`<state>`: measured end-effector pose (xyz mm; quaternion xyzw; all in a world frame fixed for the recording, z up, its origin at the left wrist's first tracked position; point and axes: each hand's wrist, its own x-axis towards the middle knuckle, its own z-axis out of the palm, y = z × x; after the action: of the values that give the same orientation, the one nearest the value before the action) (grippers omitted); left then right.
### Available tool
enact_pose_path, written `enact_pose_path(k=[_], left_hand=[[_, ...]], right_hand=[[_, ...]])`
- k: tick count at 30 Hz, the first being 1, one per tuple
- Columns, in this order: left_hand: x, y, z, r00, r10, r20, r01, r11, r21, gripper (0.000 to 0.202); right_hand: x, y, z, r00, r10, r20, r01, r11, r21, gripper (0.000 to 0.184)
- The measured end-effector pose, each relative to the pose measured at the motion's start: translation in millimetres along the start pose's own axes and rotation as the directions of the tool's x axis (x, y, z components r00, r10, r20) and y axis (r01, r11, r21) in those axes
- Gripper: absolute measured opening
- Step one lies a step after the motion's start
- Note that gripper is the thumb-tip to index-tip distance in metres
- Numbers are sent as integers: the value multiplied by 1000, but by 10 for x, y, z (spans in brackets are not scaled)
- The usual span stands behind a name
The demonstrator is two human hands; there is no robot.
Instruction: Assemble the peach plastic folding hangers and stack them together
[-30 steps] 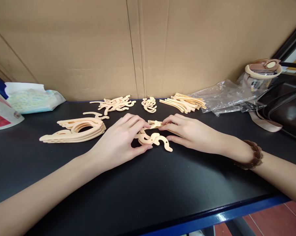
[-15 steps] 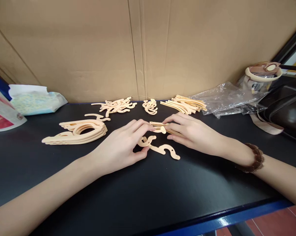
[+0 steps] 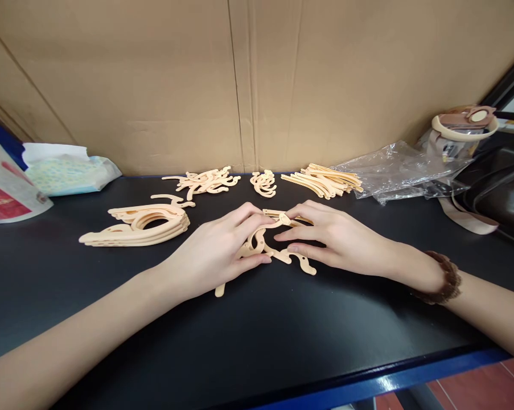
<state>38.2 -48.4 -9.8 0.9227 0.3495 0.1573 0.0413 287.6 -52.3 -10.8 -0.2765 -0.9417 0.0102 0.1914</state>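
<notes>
In the middle of the black table, my left hand [image 3: 225, 245] is closed on a curved beige hanger piece [image 3: 257, 244], thumb on the near side and fingers over the far side. A narrow end of beige plastic [image 3: 220, 290] sticks out below that hand. My right hand [image 3: 325, 230] has its fingers spread, fingertips close to the round-headed hook [image 3: 284, 220]; whether they press on it I cannot tell. Thin beige strips [image 3: 301, 218] lie partly under its fingers. Another wavy hanger piece [image 3: 303, 263] lies flat just below the right thumb.
Left of the hands sits a stack of beige hanger parts [image 3: 139, 228]. Along the cardboard wall [image 3: 175, 85] lie piles of curved arms [image 3: 208, 182], small hooks [image 3: 263, 183] and straight strips [image 3: 325, 180]. Clear plastic bags [image 3: 393, 171], a bottle [image 3: 457, 136] and a tissue pack [image 3: 73, 171] flank them.
My left hand has turned the curved hanger piece, and its narrow end now shows below the hand. My right thumb and forefinger have moved left, closer to the pieces.
</notes>
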Motion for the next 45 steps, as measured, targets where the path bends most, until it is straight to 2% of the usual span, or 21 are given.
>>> enact_pose_path(k=[8, 14, 16, 19, 22, 26, 31, 41, 45], left_hand=[[-15, -10, 18, 999, 47, 6, -46, 998, -51, 48], [-3, -27, -54, 997, 74, -22, -73, 996, 51, 45], [-10, -45, -66, 997, 59, -42, -56, 996, 74, 41], [-18, -63, -58, 997, 59, -50, -55, 996, 71, 40], [-19, -65, -44, 996, 82, -42, -79, 995, 64, 43], [-14, -59, -48, 996, 76, -39, -73, 995, 72, 46], [-9, -56, -56, 996, 72, -47, -69, 995, 66, 42], [-20, -57, -43, 992, -82, -95, 84, 996, 15, 42], [-6, -57, -36, 986, -151, -73, 146, 987, -67, 44]], right_hand=[[-7, 8, -6, 1000, 4, -17, -4, 1000, 9, 28], [-9, 19, -17, 995, 14, 94, -16, 1000, 12, 36], [-6, 18, -11, 994, 13, 104, -14, 1000, 11, 33], [-5, 28, -1, 997, 28, 78, -26, 999, -23, 29], [-7, 60, -1, 999, 51, 4, -50, 996, -70, 29], [-14, 120, -16, 988, 132, -74, -142, 980, -143, 27], [-24, 156, -25, 979, 198, -46, -203, 964, -172, 24], [-21, 156, 0, 953, 298, -50, -302, 931, -207, 18], [-6, 137, -15, 941, 328, -82, -338, 917, -211, 17]])
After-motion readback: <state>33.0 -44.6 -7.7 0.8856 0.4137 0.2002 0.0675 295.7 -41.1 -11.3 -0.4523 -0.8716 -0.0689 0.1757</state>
